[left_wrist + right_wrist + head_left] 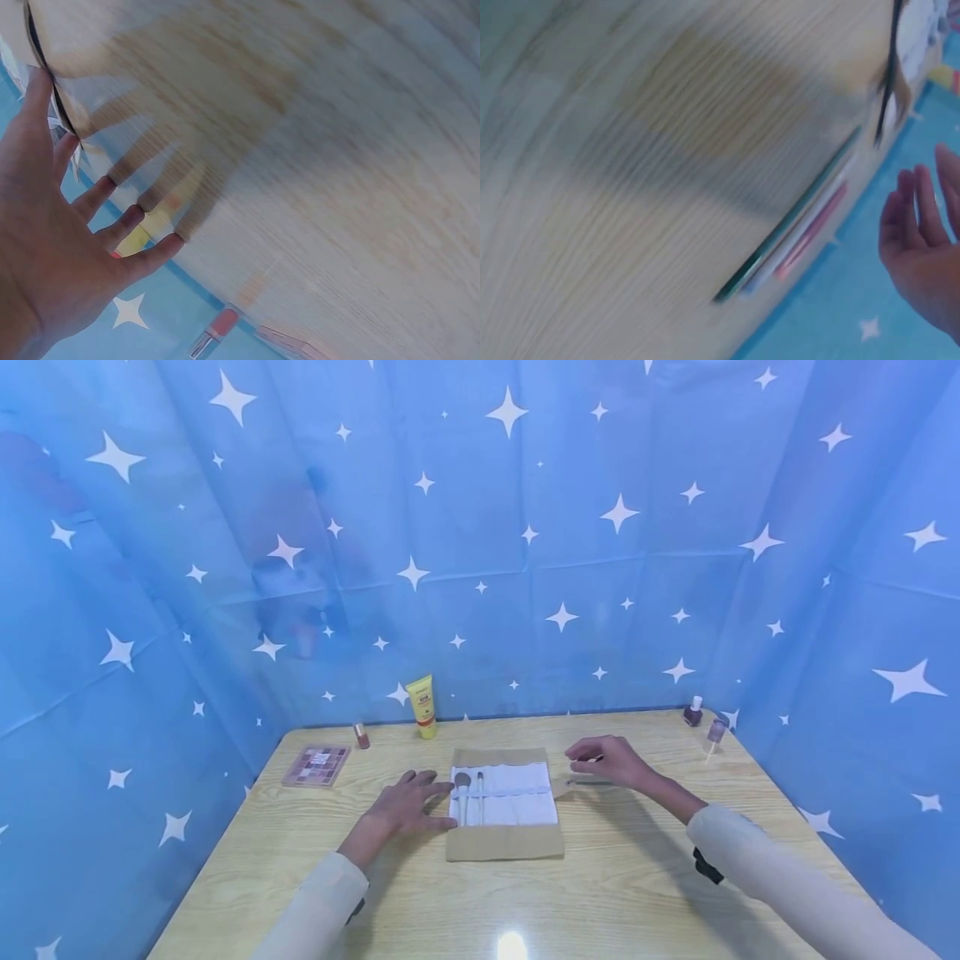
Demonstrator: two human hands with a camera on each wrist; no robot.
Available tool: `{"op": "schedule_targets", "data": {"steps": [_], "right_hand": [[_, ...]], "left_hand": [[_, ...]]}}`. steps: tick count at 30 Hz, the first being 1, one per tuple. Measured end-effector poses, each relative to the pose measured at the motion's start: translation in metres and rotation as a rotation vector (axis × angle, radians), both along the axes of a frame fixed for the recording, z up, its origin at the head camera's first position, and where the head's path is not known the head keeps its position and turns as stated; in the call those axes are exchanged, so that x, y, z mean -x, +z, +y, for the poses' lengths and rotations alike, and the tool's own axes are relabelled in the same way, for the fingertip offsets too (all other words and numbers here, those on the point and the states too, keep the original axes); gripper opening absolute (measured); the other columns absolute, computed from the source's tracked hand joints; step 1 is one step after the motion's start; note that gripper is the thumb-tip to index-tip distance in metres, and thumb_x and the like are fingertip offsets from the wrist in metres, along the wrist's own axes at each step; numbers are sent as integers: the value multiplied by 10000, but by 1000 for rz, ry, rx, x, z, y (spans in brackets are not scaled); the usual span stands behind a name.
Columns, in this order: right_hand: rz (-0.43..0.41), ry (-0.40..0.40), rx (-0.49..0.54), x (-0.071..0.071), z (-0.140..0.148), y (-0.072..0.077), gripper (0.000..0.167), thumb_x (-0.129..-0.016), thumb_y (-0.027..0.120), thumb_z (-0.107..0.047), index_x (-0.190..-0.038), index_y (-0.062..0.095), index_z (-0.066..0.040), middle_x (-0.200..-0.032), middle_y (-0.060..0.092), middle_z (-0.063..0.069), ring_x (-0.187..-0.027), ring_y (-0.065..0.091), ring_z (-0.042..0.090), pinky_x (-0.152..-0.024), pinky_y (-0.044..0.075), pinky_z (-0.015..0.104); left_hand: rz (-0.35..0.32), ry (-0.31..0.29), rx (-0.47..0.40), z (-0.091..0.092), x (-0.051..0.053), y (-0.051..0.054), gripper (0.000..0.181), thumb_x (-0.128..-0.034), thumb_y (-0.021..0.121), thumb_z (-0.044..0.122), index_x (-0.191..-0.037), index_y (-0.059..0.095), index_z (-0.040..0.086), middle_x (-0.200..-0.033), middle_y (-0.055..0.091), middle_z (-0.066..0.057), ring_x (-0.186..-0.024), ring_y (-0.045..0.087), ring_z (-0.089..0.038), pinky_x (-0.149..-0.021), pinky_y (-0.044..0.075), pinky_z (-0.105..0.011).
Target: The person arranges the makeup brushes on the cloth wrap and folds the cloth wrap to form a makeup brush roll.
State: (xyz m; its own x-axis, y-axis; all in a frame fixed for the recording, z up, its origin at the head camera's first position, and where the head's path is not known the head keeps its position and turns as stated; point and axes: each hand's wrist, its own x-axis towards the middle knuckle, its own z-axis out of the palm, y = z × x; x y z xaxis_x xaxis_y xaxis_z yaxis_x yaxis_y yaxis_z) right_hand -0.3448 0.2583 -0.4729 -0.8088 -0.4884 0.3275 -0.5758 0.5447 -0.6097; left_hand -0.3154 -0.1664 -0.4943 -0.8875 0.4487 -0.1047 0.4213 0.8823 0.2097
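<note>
In the head view an unrolled tan brush roll [505, 843] with a white lining lies mid-table. A fluffy makeup brush [462, 793] and a slimmer makeup brush [481, 797] sit in its left part, under a pale band. My left hand [408, 802] is spread at the roll's left edge; the left wrist view shows its thumb [39, 94] touching that edge. My right hand [611, 762] hovers beyond the roll's right side, fingers loosely bent around nothing. Below it, in the right wrist view, lie a dark green stick [787, 217], a pale stick and a pink stick [814, 229].
An eyeshadow palette [317, 766], a small lip colour tube [362, 736] and a yellow squeeze tube [423, 708] stand or lie at the back left. Back right are a dark nail polish bottle [692, 712] and a purple-topped item [716, 732]. A starry blue curtain [480, 527] encloses the table.
</note>
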Motion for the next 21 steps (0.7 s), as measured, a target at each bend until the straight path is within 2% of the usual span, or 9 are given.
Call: {"op": "schedule_targets", "data": {"steps": [8,15,21], "right_hand": [[38,-100,-28,-2,46,4,184,-945,760,-68,-1117,774,-6,-1020,779,135,-925,751,305,-801,630,383],[46,-155,-64,-9,82,4,172,-945,765,-90,-1094,781,-5,-974,784,90,-889,754,265,-744,614,283],[58,-166,-79,-12,109,-5,167,-923,782,-64,-1058,781,35,-947,790,94,-838,754,195,-725,603,252]], "left_hand": [[3,5,1,0,2,-1,790,-890,618,753,-1552,493,342,-1653,374,-95,-1510,306,-442,-1108,308,-767],[9,2,8,-1,4,-3,792,-884,607,771,-1550,491,359,-1656,372,-89,-1510,306,-437,-1107,311,-766],[14,-4,16,-1,5,-5,802,-874,602,786,-1551,486,370,-1656,371,-84,-1511,306,-433,-1108,308,-768]]}}
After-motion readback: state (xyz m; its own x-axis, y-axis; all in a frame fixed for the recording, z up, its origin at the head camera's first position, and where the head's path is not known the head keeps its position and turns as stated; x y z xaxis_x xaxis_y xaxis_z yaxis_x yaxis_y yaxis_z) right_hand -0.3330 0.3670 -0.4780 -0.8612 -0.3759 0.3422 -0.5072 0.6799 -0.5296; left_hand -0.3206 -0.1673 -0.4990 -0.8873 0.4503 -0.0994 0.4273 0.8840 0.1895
